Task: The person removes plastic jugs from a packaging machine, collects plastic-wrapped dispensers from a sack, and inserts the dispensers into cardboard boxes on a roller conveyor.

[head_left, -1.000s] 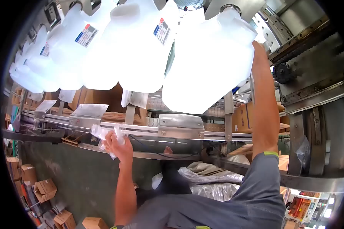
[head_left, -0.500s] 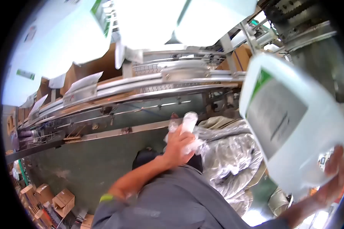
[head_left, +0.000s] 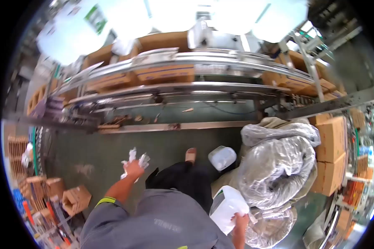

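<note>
Right hand [head_left: 239, 221]: gripping jug [head_left: 227, 206], low beside wrapped bundle [head_left: 264, 174] | left hand [head_left: 133, 169]: closed on crumpled plastic [head_left: 143, 160] | second jug [head_left: 223, 157]: floor, ahead | step: seemingly one-handed jug handling | next move: likely needs firm right grip

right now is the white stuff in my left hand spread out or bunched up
Bunched up: the white material is crumpled in your left hand, its ragged ends sticking out past the grip.

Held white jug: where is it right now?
In the head view, the jug is low, right of centre, in the right hand, left of the plastic-wrapped bundle.
</note>
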`<control>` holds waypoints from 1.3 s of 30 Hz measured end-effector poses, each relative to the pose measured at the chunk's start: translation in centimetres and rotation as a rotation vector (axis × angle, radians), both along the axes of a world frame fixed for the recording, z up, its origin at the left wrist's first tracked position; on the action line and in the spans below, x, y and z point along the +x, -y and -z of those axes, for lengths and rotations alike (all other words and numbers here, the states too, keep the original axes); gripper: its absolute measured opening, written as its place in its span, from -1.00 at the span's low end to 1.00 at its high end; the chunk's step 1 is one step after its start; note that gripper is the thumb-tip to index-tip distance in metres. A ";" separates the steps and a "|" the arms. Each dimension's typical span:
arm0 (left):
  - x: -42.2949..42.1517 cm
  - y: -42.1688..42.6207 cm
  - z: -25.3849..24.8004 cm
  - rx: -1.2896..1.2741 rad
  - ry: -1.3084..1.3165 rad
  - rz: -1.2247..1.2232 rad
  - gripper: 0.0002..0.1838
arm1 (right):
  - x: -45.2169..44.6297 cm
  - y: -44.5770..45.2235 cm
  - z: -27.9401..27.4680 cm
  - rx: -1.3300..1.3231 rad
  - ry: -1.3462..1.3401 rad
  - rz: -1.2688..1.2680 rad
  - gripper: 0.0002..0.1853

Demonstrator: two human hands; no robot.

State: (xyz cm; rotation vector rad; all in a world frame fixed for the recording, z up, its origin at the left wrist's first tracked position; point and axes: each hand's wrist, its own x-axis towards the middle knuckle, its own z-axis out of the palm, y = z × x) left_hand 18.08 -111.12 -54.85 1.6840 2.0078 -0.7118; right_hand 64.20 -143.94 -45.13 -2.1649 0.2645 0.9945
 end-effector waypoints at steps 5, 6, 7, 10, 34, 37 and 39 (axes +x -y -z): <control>-16.4 17.8 -1.7 -0.071 -0.152 -0.610 -0.42 | -7.2 12.0 18.2 -0.180 -0.049 -0.448 -0.67; -20.1 22.4 -0.3 -0.052 -0.115 -0.685 -0.41 | -9.9 13.1 19.7 -0.123 -0.061 -0.451 -0.58; -21.2 24.9 -0.3 -0.042 -0.072 -0.721 -0.40 | -12.6 14.4 21.5 -0.065 -0.076 -0.452 -0.49; -24.1 30.2 -2.0 -0.034 -0.058 -0.741 -0.41 | -19.3 13.5 20.8 -0.371 0.004 -0.763 -0.53; -95.0 41.3 5.6 0.388 0.228 -1.544 -0.26 | -85.5 -17.0 15.9 -0.491 0.359 -1.544 -0.32; -106.8 39.8 4.7 0.429 0.217 -1.550 -0.33 | -99.4 -24.3 21.4 -0.357 0.442 -1.679 -0.29; -113.7 41.1 5.4 0.431 0.076 -1.569 -0.27 | -111.4 -29.6 21.1 -0.333 0.385 -1.783 -0.32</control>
